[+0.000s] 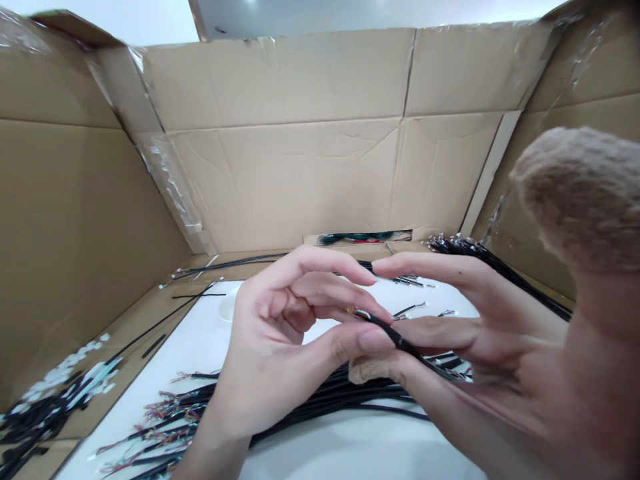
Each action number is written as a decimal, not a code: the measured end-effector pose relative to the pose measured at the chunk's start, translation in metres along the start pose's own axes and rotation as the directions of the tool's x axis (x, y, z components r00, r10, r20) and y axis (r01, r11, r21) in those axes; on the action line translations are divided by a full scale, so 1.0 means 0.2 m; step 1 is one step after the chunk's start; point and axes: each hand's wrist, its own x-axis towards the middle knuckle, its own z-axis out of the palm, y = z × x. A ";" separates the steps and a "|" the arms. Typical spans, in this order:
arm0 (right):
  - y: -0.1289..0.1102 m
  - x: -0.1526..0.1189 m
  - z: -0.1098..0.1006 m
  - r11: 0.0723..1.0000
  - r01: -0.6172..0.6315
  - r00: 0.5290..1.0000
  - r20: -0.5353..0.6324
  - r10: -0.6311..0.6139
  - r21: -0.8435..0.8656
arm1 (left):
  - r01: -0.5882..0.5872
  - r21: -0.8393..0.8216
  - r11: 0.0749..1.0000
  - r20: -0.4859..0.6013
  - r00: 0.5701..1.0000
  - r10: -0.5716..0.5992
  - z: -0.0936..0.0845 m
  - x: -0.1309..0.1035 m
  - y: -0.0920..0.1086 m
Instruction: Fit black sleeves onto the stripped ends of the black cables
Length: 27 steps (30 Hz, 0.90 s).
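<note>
Between both hands runs a black cable [397, 337], its end showing small coloured wires close to my left fingers. My left hand [295, 340] pinches the cable near that end with thumb and fingers. My right hand [480, 333] holds it further along, thumb below and fingers curved over; a bit of tan wrapping covers the right thumb tip. Under the hands, a bundle of black cables [325, 400] with frayed coloured wire ends lies on the white tabletop [400, 447].
Cardboard walls [300, 167] enclose the work area on the left, back and right. Black cables with white connectors [55, 407] lie at left, and another cable bundle [495, 257] rests at back right. A slot [365, 237] opens in the back wall.
</note>
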 end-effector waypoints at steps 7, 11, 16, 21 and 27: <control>-0.01 0.05 0.03 0.987 0.149 0.986 -0.090 -0.143 0.066 | -0.073 0.159 0.985 -0.141 0.985 0.096 0.00 -0.01 -0.02; -0.02 0.07 0.08 0.986 0.150 0.981 -0.139 -0.139 0.075 | -0.146 0.275 0.950 -0.220 0.953 0.210 0.00 0.01 -0.05; -0.04 0.04 0.11 0.993 0.079 0.981 -0.186 -0.061 0.089 | -0.137 0.344 0.929 -0.223 0.949 0.223 0.03 0.01 -0.04; -0.03 0.05 0.13 0.988 0.056 0.986 -0.166 -0.031 0.147 | -0.151 0.438 0.886 -0.254 0.925 0.283 0.05 0.00 -0.03; 0.00 0.07 0.12 0.988 0.084 0.989 -0.128 -0.068 0.128 | -0.155 0.564 0.811 -0.245 0.907 0.343 0.03 0.01 -0.03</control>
